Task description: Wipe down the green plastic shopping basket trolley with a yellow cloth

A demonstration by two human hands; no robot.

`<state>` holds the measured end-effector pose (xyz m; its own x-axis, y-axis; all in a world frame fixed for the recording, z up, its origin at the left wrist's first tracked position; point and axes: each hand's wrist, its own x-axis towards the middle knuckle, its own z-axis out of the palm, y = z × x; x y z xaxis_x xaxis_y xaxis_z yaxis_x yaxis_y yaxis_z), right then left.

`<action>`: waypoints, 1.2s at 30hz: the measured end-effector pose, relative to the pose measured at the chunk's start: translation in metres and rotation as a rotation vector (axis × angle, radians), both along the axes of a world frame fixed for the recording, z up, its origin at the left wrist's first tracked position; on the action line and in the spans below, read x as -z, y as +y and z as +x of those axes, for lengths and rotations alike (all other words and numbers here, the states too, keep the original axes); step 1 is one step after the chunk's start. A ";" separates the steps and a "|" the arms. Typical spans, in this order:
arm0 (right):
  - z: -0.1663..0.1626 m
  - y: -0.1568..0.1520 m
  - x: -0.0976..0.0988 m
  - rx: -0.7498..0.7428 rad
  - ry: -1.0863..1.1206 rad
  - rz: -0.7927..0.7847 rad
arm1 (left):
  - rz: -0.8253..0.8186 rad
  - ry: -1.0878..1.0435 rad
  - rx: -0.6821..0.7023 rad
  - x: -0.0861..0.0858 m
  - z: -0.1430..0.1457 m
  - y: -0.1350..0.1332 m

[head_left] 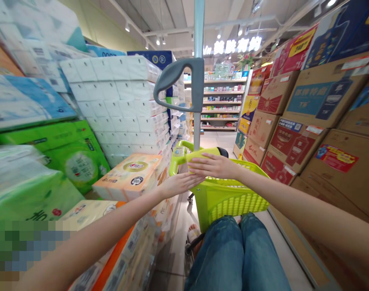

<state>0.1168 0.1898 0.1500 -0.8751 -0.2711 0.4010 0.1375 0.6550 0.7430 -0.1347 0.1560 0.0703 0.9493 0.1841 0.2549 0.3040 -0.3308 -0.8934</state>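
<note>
My right hand [214,165] reaches in from the right, fingers stretched out and lying flat. It crosses in front of the yellow-green handle bar [199,154] of a shopping cart, whose black end shows just beyond it. From the other side my left hand [183,184] stretches forward, fingers straight, its tips meeting or overlapping the right fingers. Neither hand grips anything I can see; whether they touch the bar is unclear. The cart's yellow-green basket [237,202] stands right in front of my jeans-covered knees [230,246].
A grey loop handle [178,85] on a metal pole [197,129] rises above the cart. Tissue packs [111,109] are stacked at left, with an orange-topped pack [132,171] close by. Cardboard boxes [321,101] line the right side. Stocked shelves [222,99] stand at the back.
</note>
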 end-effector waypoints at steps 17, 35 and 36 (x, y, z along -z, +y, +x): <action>-0.005 0.002 0.013 0.043 0.029 0.044 | -0.051 -0.018 -0.019 0.002 -0.002 -0.003; -0.006 0.007 -0.021 0.060 0.059 -0.043 | 0.095 -0.017 -0.145 0.016 0.002 -0.003; -0.004 0.006 -0.010 0.055 0.017 -0.014 | 0.093 -0.016 -0.146 0.018 0.002 -0.002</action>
<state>0.1123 0.1957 0.1598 -0.8816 -0.2172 0.4191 0.1859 0.6563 0.7312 -0.1328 0.1541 0.0527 0.9099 0.2945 0.2922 0.3573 -0.1980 -0.9128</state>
